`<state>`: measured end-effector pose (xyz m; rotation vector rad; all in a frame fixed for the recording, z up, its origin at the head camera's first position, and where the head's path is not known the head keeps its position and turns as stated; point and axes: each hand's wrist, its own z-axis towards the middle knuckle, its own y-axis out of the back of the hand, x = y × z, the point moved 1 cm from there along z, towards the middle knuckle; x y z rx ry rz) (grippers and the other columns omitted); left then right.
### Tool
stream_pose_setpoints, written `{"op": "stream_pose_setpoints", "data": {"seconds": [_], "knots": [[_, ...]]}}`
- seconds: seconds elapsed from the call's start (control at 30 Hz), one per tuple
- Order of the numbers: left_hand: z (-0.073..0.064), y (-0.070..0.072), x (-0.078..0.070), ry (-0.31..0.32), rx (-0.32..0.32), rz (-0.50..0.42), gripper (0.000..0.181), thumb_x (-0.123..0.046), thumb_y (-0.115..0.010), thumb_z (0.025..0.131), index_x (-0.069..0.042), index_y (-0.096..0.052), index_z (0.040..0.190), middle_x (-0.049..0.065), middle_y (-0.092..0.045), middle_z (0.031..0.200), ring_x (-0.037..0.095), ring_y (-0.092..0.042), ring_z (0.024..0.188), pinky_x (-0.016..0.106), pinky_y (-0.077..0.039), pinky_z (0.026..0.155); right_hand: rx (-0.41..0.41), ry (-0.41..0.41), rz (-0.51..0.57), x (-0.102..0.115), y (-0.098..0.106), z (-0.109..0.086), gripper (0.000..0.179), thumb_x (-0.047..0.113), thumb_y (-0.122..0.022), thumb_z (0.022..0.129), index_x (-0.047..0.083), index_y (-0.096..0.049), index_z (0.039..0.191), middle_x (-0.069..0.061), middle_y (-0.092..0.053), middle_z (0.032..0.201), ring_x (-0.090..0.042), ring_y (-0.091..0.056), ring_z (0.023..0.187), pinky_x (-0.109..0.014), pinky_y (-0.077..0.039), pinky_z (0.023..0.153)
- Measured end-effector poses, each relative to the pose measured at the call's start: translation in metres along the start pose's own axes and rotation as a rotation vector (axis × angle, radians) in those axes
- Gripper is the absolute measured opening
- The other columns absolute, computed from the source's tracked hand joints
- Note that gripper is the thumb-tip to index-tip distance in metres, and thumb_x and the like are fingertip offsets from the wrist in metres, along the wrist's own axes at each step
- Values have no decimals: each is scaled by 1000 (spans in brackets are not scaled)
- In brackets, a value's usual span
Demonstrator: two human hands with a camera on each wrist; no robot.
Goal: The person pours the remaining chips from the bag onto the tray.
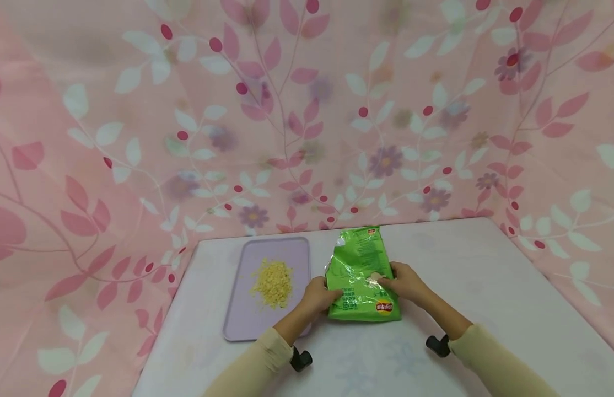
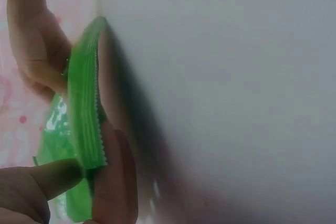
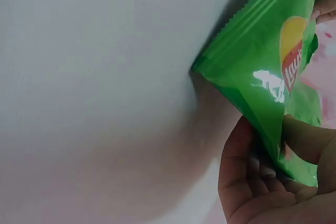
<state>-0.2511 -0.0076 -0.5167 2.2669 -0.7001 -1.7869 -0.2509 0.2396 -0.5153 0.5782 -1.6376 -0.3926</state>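
Between both hands is a green chip bag (image 1: 359,264), its top side torn and a Lay's logo near the lower corner. The left hand (image 1: 318,296) grips the bag's left edge, thumb on the front and fingers behind, as the left wrist view also shows with the bag's crimped seam (image 2: 86,103). On the opposite edge, the right hand (image 1: 405,281) pinches the bag between thumb and fingers; the right wrist view shows the fingers (image 3: 236,166) curled under it. Left of the bag, a heap of yellow crumbled chips (image 1: 274,284) lies on a lilac tray (image 1: 237,320).
A white-covered table (image 1: 466,264) carries the tray and bag. Pink floral cloth (image 1: 307,138) hangs behind and along both sides. Black wrist devices (image 1: 301,360) sit under the forearms near the sleeves.
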Motion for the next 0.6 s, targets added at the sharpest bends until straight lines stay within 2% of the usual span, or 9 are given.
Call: {"op": "stream_pose_setpoints", "data": {"seconds": [0.1,0.23,0.3,0.37,0.43,0.5,0.6], "knots": [[1,0,1,36,-10,36,37,-17,-75,86,6,-57,108,12,-61,92,20,-60,78,31,-54,65,4,-18,-22,-3,-3,5,39,16,-66,93,-11,-57,121,-14,-67,98,-20,-59,85,-33,-50,72],[-5,0,3,45,-22,127,59,-28,-75,86,11,-51,124,20,-62,109,26,-60,92,41,-54,81,0,-60,-51,-8,-8,6,39,16,-65,94,-12,-56,119,-15,-65,97,-21,-59,85,-34,-50,73],[-10,1,0,16,-25,176,64,-33,-73,88,11,-49,128,21,-61,113,29,-59,99,45,-51,87,-9,-81,-58,-10,-9,7,40,17,-65,94,-12,-55,120,-14,-65,96,-21,-59,84,-34,-50,72],[-16,3,-4,-41,-28,213,61,-34,-68,91,11,-49,128,22,-62,115,32,-60,104,48,-51,90,-18,-100,-62,-11,-9,8,42,19,-64,94,-11,-55,121,-14,-64,96,-21,-59,84,-33,-50,71],[-21,8,-11,-121,-32,244,44,-31,-61,96,8,-58,114,20,-65,101,32,-63,94,45,-53,80,-33,-114,-78,-11,-7,8,46,23,-65,94,-12,-54,122,-16,-63,98,-22,-59,85,-33,-49,71],[-26,15,-17,-215,-52,276,30,-25,-55,99,3,-62,92,13,-64,82,25,-62,77,38,-52,66,-52,-127,-96,-10,-5,8,51,27,-65,93,-12,-52,125,-18,-63,102,-24,-59,88,-35,-50,72],[-30,31,-20,-346,-96,304,38,-16,-50,101,-7,-54,64,2,-53,60,11,-47,54,25,-39,49,-74,-135,-130,-6,0,5,62,32,-64,93,-12,-45,133,-24,-64,110,-28,-61,93,-38,-52,74]]}}
